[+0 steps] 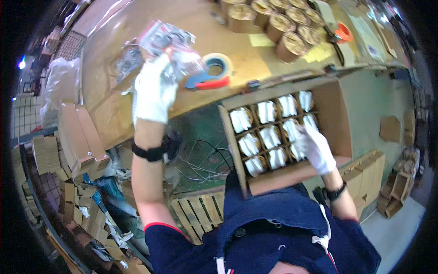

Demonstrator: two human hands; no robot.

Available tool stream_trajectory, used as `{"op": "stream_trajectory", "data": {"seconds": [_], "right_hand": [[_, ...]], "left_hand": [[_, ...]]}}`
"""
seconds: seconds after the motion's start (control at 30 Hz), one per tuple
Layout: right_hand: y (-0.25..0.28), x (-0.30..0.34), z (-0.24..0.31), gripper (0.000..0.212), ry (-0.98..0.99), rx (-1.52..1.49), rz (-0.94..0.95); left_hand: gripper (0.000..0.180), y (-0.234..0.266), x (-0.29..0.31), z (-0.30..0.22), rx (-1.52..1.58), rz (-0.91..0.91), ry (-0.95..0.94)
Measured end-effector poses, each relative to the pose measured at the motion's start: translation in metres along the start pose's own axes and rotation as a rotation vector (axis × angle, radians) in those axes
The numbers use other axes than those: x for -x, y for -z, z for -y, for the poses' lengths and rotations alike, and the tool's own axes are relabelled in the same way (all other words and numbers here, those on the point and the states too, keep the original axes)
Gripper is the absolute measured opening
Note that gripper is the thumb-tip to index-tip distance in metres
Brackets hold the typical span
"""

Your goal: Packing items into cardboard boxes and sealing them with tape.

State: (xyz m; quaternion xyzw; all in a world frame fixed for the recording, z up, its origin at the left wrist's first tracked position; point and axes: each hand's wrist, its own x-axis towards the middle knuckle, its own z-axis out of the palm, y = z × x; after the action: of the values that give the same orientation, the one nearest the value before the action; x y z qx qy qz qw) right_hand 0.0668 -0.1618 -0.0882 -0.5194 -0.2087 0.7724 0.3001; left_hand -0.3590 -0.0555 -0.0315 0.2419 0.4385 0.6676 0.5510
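My left hand (155,91), in a white glove, reaches over the table and grips clear plastic bags (169,40) with a red strip and small dark items inside. A roll of tape on a blue and red dispenser (207,82) lies just right of that hand. My right hand (318,151), also white-gloved, is over the right side of an open cardboard box (292,177). Its fingertips are at the white folded pieces (288,106) in the divided compartments; blur hides whether they hold one. Each visible compartment contains a round item topped with such a piece.
Several brown round containers (279,27) stand at the table's far side, near an orange tape dispenser (343,33). Flattened cartons (82,137) stack at the left. A wooden pallet (200,212) and loose straps (200,160) lie below. More cardboard (365,176) stands at the right.
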Motion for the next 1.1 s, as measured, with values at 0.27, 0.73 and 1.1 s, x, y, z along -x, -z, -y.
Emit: {"op": "stream_trajectory", "data": {"seconds": [0.27, 0.73, 1.1], "right_hand": [[-0.082, -0.030, 0.048, 0.056, -0.282, -0.337, 0.522], [-0.051, -0.037, -0.046, 0.027, 0.564, 0.473, -0.014], [0.003, -0.034, 0.015, 0.042, 0.603, 0.928, 0.070]], "left_hand": [[0.037, -0.093, 0.153, 0.128, -0.812, 0.270, 0.082], [0.039, -0.147, 0.196, 0.215, 0.625, -0.397, 0.326], [0.023, -0.108, 0.213, 0.241, 0.406, -0.072, 0.612]]}}
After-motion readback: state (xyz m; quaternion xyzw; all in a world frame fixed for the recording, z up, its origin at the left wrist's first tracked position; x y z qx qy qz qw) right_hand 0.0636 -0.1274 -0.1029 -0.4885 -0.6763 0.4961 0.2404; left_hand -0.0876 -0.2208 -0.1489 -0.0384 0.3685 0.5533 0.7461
